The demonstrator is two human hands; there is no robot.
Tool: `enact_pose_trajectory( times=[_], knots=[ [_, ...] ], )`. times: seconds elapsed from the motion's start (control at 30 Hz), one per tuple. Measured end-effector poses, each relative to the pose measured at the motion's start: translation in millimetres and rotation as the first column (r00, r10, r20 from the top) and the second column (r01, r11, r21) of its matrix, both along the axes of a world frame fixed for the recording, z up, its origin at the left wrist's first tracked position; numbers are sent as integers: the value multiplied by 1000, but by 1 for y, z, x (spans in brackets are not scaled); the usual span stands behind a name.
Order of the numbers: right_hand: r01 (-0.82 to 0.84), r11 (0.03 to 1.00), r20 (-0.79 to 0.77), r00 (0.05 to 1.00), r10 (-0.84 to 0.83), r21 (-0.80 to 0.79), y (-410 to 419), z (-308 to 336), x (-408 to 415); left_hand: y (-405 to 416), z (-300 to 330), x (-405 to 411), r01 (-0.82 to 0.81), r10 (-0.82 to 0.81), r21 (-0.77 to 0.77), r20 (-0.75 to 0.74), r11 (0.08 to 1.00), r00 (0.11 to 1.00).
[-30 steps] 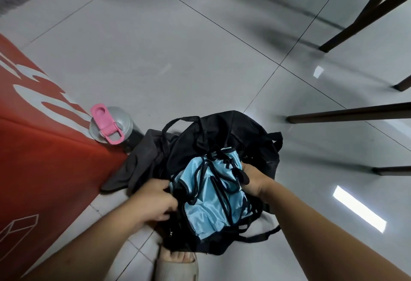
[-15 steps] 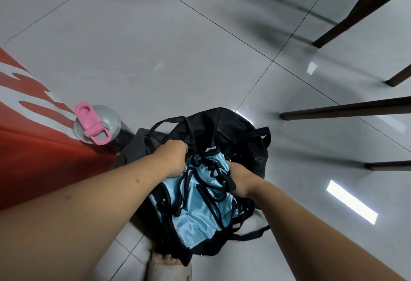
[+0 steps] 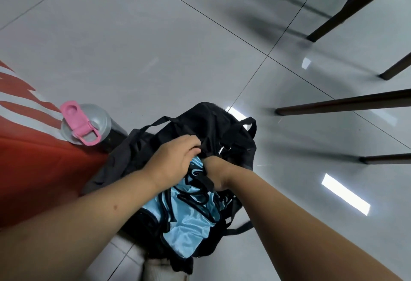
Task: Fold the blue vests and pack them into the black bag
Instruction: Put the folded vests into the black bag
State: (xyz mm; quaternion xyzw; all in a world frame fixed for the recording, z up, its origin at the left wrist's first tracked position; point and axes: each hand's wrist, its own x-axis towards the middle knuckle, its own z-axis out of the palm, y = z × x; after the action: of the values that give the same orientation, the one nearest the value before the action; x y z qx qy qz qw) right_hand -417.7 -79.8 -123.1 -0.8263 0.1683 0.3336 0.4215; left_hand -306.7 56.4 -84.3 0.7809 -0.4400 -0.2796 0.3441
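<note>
Blue vests [image 3: 189,220], shiny and edged with black trim, fill the open mouth of the black bag [image 3: 206,125], which sits on the pale tiled floor [image 3: 155,47] just ahead of my slippered foot [image 3: 163,271]. I see my left hand [image 3: 172,160] reaching over the top of the pile, its fingers curled around a fold of the bag's black fabric at the far rim, gripping it. My right hand [image 3: 214,173] is pushed down into the bag beside the vests; only the wrist and the heel of the hand show, and I cannot tell whether its fingers are clenched or loose, because cloth and black straps hide them. The two hands are touching or very nearly so above the blue cloth. A metal clip [image 3: 222,148] glints on the bag just right of my left fingers, and a black carry strap [image 3: 160,121] loops up at the bag's far left. A dark grey cloth [image 3: 106,176] lies bunched against the bag's left side. Near it stands a drinking bottle [image 3: 89,125] with a clear lid and a pink flip cap, beside the edge of a red mat [image 3: 33,169] with white markings. Dark wooden furniture legs [image 3: 342,103] stand on the tiles to the right, well apart from the bag.
</note>
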Motion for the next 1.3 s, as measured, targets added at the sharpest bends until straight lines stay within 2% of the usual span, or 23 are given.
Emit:
enact_pose_trajectory(
  times=[0.07, 0.1, 0.2, 0.3, 0.37, 0.43, 0.5, 0.63, 0.8, 0.93, 1.03, 1.1, 1.17, 1.23, 1.3],
  knots=[
    [-4, 998, -3, 1000, 4, -58, 0, -2, 1, 8, 8, -11, -3, 2, -92, -9, 996, 1000],
    [41, 997, -1, 999, -41, -69, 1, -5, 0, 12, 12, -14, 12, -8, -96, 38, 995, 999],
    [275, 961, 83, 958, -275, 10, 9, -9, -8, 28, 14, -14, 23, -28, 18, 349, 1000, 937],
    [373, 927, 100, 922, -373, 22, 12, -8, -15, 43, 18, -1, -182, 49, 229, 488, 956, 872],
    [437, 900, 104, 895, -434, 3, 9, -10, -21, 54, 19, 6, -362, 131, 364, 526, 858, 840],
    [524, 851, 109, 846, -523, 13, 6, -11, -28, 66, 21, 8, -472, 201, 463, 519, 750, 831],
    [621, 780, 91, 775, -626, 82, 5, -11, -30, 77, 17, 3, -513, 266, 527, 475, 677, 839],
    [787, 566, 0, 584, -812, 246, 7, -9, -31, 81, 10, 1, -534, 355, 572, 402, 622, 844],
    [896, 360, -119, 400, -909, 261, 3, -9, -32, 57, 17, 11, -484, 300, 539, 397, 689, 868],
    [967, 173, -135, 200, -970, 189, -1, -11, -37, 33, 29, 19, -413, 179, 491, 454, 767, 873],
    [991, -8, -192, 18, -981, 135, 1, -10, -38, 15, 31, 27, -464, 285, 316, 476, 828, 832],
    [982, -110, -251, -68, -965, 153, 5, -7, -37, 6, 23, 25, -583, 427, 280, 458, 763, 780],
    [963, -175, -309, -106, -945, 206, 9, -5, -35, 7, 11, 18, -662, 554, 379, 362, 647, 749],
    [946, -202, -333, -110, -936, 255, 9, -4, -34, 15, -7, 9, -658, 605, 510, 296, 555, 739],
    [942, -184, -330, -85, -940, 281, 10, -2, -33, 23, -21, 7, -606, 567, 597, 286, 526, 773]
  ],
)
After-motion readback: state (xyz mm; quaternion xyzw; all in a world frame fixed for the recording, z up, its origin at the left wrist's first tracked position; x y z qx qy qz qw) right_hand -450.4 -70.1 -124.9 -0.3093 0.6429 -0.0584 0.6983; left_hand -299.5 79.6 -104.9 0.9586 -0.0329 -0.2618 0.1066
